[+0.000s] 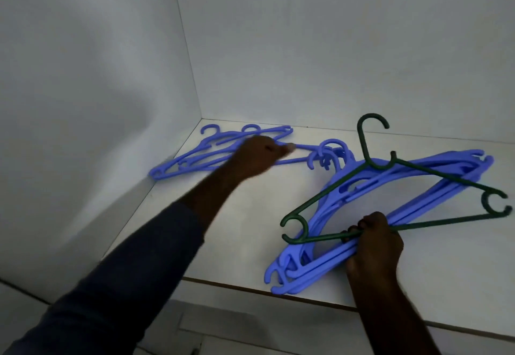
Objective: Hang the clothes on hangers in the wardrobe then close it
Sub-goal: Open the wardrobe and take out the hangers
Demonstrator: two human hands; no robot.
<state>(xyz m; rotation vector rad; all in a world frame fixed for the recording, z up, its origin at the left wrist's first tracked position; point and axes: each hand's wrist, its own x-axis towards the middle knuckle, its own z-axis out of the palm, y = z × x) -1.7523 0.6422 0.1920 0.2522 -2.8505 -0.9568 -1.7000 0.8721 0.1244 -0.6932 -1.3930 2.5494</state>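
On a white wardrobe shelf (250,229) lie two groups of blue plastic hangers. My left hand (257,158) reaches to the far group of blue hangers (192,157) near the back left corner and its fingers curl round their bars. My right hand (374,239) grips the bottom bars of a stack of blue hangers (418,182) together with a dark green hanger (370,143) lying on top, near the shelf's front edge. No clothes are in view.
White walls close the shelf at the back (334,48) and on the left (83,76). The shelf's front edge (306,296) runs across below my right hand. Bare shelf surface lies between the two hanger groups.
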